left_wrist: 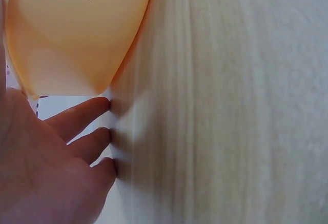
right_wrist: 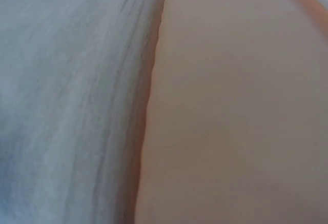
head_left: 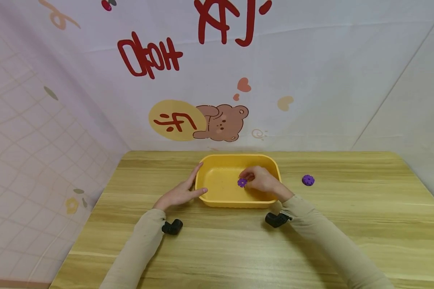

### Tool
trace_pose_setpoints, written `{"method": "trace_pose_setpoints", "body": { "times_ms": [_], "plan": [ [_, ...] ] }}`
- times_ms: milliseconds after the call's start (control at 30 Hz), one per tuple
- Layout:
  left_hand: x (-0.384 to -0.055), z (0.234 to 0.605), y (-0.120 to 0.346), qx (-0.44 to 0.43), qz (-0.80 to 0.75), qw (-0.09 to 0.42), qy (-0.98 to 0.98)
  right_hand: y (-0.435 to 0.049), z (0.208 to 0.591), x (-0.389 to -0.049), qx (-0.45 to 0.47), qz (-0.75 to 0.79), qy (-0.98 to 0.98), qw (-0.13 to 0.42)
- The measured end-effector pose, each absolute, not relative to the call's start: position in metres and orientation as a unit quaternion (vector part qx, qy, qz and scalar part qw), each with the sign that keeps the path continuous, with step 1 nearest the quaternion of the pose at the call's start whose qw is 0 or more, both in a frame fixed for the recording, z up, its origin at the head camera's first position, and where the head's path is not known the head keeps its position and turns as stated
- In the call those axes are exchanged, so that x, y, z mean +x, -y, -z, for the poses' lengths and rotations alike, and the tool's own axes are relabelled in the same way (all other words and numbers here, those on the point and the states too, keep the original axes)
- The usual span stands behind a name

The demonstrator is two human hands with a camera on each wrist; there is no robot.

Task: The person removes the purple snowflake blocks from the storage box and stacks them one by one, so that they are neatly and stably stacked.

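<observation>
A yellow rectangular plastic basin (head_left: 217, 196) stands on the table. At its left end my left hand (head_left: 179, 195) rests with fingers spread, the thumb over the rim. In the left wrist view, fingertips (left_wrist: 102, 131) of that hand touch the tabletop beside the basin wall (left_wrist: 72, 39). Inside the basin, my right hand (head_left: 261, 179) pinches a purple flower-shaped plastic disc (head_left: 242, 183) with its fingertips. Only the basin's outer wall (right_wrist: 236, 111) and the tabletop show in the right wrist view; the right hand is out of sight there.
More purple flower-shaped discs (head_left: 308, 180), seemingly stacked, lie on the wood-grain table (head_left: 220, 257) right of the basin. A printed white cloth (head_left: 311, 72) hangs behind the table's back edge. Black devices (head_left: 172, 227) are strapped at both wrists.
</observation>
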State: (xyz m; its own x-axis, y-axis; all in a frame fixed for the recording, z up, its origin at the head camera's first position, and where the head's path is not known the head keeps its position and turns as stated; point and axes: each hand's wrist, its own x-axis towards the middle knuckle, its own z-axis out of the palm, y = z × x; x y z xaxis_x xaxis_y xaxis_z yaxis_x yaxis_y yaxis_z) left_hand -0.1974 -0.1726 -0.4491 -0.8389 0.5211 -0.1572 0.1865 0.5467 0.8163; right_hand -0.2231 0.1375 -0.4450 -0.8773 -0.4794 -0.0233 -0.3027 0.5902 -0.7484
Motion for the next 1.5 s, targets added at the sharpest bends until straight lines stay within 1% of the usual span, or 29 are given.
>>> {"method": "trace_pose_setpoints", "body": {
  "times_ms": [167, 367, 533, 900, 1133, 1367, 1500],
  "plan": [
    [-0.1969, 0.4489, 0.1730, 0.205, -0.418, 0.195, -0.863, -0.1370, 0.4450, -0.2234, -0.224, 0.394, -0.883, 0.121],
    [-0.1979, 0.4500, 0.1729, 0.208, -0.419, 0.194, -0.862, -0.1360, 0.4462, -0.2250, -0.243, 0.376, -0.887, 0.112],
    [-0.1980, 0.4501, 0.1729, 0.208, -0.415, 0.194, -0.864, -0.1342, 0.4470, -0.2259, -0.257, 0.377, -0.882, 0.115],
    [-0.1964, 0.4496, 0.1729, 0.206, -0.419, 0.195, -0.863, -0.1306, 0.4476, -0.2243, -0.247, 0.385, -0.883, 0.102],
    [-0.1949, 0.4494, 0.1724, 0.211, -0.422, 0.192, -0.861, -0.1305, 0.4451, -0.2217, -0.223, 0.435, -0.867, 0.102],
    [-0.1958, 0.4504, 0.1726, 0.205, -0.417, 0.192, -0.864, -0.1315, 0.4414, -0.2195, -0.224, 0.452, -0.861, 0.063],
    [-0.1963, 0.4508, 0.1730, 0.204, -0.417, 0.194, -0.864, -0.1320, 0.4383, -0.2184, -0.224, 0.461, -0.857, 0.052]
  ]
}}
